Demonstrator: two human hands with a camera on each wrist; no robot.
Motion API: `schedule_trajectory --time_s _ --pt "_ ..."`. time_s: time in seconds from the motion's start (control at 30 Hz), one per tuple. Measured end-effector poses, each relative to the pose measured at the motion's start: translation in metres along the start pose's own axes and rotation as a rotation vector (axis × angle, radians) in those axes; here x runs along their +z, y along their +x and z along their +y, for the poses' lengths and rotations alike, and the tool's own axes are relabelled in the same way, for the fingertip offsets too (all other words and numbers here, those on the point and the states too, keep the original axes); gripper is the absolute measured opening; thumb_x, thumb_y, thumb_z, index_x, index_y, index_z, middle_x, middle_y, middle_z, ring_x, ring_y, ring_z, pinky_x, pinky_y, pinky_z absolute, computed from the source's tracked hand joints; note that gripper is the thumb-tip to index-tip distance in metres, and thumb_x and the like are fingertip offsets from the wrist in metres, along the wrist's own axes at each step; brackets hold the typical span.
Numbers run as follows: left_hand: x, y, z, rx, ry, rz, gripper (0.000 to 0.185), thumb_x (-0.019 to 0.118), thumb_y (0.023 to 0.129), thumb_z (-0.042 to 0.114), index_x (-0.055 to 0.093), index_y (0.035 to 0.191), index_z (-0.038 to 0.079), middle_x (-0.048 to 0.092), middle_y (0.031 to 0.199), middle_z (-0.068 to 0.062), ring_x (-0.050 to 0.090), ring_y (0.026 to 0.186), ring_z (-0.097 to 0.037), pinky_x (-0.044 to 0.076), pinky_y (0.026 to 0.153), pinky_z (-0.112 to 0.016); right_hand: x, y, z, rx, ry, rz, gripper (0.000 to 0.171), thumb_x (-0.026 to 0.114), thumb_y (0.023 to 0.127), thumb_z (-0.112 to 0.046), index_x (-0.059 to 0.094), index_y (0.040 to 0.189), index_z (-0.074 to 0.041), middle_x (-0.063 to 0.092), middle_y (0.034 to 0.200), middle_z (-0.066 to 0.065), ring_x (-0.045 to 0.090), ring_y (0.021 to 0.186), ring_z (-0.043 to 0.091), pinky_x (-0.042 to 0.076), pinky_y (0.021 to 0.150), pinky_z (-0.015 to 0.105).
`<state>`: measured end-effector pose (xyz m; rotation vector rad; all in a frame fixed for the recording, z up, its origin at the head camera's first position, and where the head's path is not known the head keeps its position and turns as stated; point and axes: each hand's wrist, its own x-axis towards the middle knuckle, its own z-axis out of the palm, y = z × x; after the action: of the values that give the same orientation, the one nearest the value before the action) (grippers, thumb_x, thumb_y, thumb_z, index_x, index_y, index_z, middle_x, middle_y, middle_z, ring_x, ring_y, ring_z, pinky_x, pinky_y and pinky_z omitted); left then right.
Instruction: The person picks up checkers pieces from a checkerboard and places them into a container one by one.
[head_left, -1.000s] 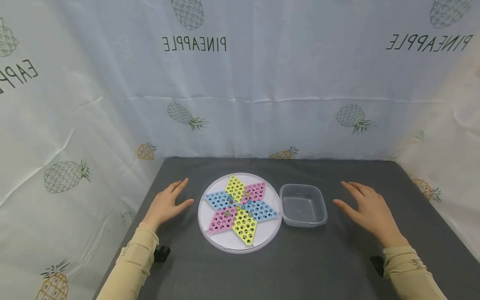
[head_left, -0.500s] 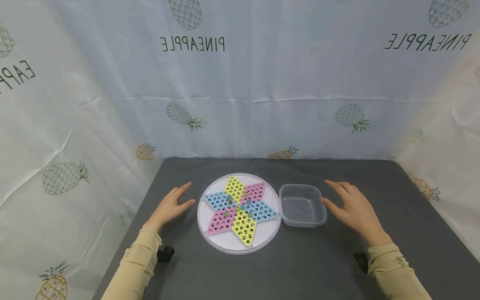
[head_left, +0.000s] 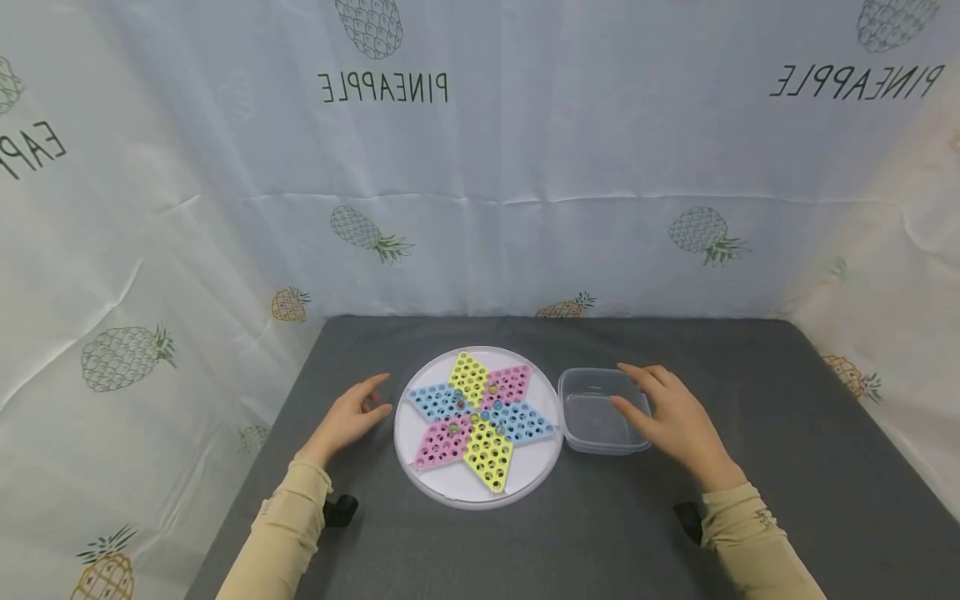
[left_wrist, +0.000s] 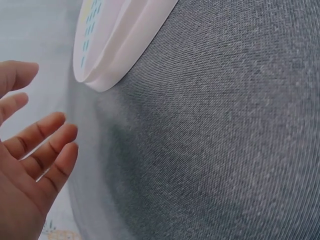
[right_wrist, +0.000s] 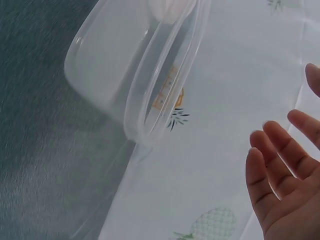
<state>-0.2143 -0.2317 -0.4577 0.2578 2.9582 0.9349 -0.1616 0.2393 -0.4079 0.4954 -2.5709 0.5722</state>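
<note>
A round white Chinese checkers board point(head_left: 450, 487) with pink, yellow and blue star points lies on the dark table. Several marbles point(head_left: 485, 415) sit in its holes, mostly round the centre. Just left of the board is my left hand point(head_left: 345, 425), fingers loosely bent and holding nothing. My right hand point(head_left: 675, 421) reaches over the right side of a clear plastic container point(head_left: 600, 446), its thumb and fingers apart with nothing between them. That container stands right beside the board. In the right wrist view the hand point(right_wrist: 285, 175) appears apart from the container's rim point(right_wrist: 145, 135).
A dark grey cloth point(head_left: 510, 550) covers the table. White curtains point(head_left: 480, 250) printed with pineapples hang behind it and along both sides. Black wrist cameras point(head_left: 341, 510) are strapped under both sleeves.
My right hand has moved left, from beside the container to over its right part. The left hand has shifted slightly right and down, its fingers bending more. Board and container have stayed put.
</note>
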Motion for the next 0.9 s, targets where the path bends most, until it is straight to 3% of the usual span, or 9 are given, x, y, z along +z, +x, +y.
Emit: schedule_trajectory --time_s 0.17,0.37,0.9 --pt "0.004 0.001 -0.001 -0.024 -0.013 -0.016 0.055 0.060 0.087 0.024 0.044 0.138 0.012 0.059 0.100 -0.012 0.051 0.076 -0.016 0.041 0.067 -0.032 0.006 0.005 -0.007 -0.016 0.017 0.005 0.051 0.071 0.079 -0.027 0.058 0.124 -0.009 0.054 0.087 0.000 0.050 0.078 0.014 0.041 0.063 0.031" --pt "0.008 0.002 -0.001 -0.056 -0.034 -0.030 0.057 0.059 0.087 0.022 0.041 0.141 0.015 0.060 0.098 -0.012 0.050 0.070 -0.015 0.041 0.065 -0.030 0.013 0.011 -0.015 -0.015 0.075 0.016 0.050 0.072 0.078 -0.027 0.059 0.124 -0.011 0.053 0.085 -0.002 0.049 0.077 0.009 0.043 0.062 0.028" --pt "0.021 0.008 0.002 -0.080 -0.066 -0.078 0.053 0.058 0.088 0.022 0.044 0.138 0.014 0.055 0.082 -0.006 0.045 0.066 -0.014 0.036 0.061 -0.028 0.037 0.014 -0.041 0.022 0.181 -0.043 0.047 0.071 0.080 -0.028 0.059 0.122 -0.012 0.057 0.088 0.002 0.054 0.077 0.013 0.046 0.063 0.026"
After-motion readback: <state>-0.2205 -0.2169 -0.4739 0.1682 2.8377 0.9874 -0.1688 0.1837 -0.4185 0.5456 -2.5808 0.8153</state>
